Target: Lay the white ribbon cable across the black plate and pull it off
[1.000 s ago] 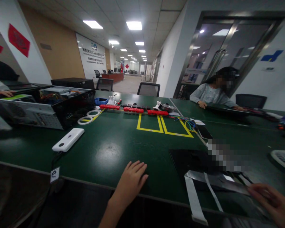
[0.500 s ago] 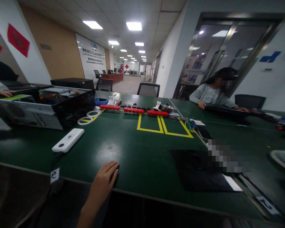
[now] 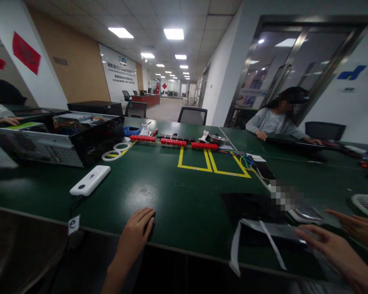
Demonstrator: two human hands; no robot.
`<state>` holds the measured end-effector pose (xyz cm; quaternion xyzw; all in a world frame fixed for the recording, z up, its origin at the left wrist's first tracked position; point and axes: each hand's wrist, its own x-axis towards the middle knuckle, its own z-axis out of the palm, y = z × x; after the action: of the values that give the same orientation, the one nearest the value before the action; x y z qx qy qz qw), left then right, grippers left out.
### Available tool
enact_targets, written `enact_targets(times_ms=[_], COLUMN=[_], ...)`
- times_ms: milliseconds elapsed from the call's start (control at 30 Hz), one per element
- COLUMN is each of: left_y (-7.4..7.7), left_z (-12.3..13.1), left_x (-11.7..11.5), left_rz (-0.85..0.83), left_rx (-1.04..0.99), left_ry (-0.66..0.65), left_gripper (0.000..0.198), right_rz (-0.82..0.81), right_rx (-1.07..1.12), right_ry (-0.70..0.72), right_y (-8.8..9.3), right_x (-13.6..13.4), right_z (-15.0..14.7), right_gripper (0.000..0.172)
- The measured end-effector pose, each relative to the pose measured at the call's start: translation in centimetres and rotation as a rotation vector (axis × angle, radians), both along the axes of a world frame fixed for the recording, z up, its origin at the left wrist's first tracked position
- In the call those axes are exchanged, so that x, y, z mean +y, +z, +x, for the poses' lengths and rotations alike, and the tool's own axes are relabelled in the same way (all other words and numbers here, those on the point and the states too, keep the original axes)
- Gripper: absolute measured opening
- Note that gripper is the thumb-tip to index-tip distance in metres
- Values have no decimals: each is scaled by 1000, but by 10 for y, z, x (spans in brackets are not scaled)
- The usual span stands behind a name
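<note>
My left hand (image 3: 138, 226) lies palm down on the green table (image 3: 178, 212) near its front edge. Its fingers are stretched out, and it holds nothing. My right hand is not seen. Ahead and to the left of my left hand lies a white power bank (image 3: 90, 179) marked 9. A black cable with a white tag (image 3: 74, 225) runs from it over the table edge. On the right, two hands of a co-worker (image 3: 334, 247) reach in from the side, one touching a thin, see-through plastic piece with pale strips (image 3: 272, 230).
An opened computer case (image 3: 98, 136) stands at the left. Red strips (image 3: 173, 141), white tape rings (image 3: 113, 155), yellow tape outlines (image 3: 194, 168) and coloured wires (image 3: 247, 161) lie farther back. A black flat sheet (image 3: 243, 204) lies at the right. Another person (image 3: 279, 116) sits across the table.
The co-worker's hands and the see-through piece with pale strips have come into view at the right, over the black sheet. My left hand stays in place.
</note>
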<state>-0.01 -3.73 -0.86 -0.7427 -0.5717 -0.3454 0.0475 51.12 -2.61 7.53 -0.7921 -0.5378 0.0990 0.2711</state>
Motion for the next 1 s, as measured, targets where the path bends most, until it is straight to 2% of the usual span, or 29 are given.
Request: enact_targets(times_ms=[100,467,600,733,867,1000], left_y=[1,-5,-5,-2,0,3], left_z=[0,-1,-1,-1,1,5], left_x=[0,1,2,1,1,2], left_rz=[-3,10,16,22,35,23], left_rx=[7,17,18,17,22,28], left_ry=[-2,-24,-33,-37,-39,-49], left_gripper=[27,28,28,28,27,26], right_rz=[-171,-116,-136,-159,-113,-62], right_rx=[131,-13,-58,-105,-104,-65], right_ry=[58,-75,-5,20,83,152], right_y=[-1,-21,-25,-21,-18,-23], right_x=[7,15,19,19,17,21], right_z=[-3,3,-4,-16,-32,-50], right_gripper=[31,39,37,31,27,27])
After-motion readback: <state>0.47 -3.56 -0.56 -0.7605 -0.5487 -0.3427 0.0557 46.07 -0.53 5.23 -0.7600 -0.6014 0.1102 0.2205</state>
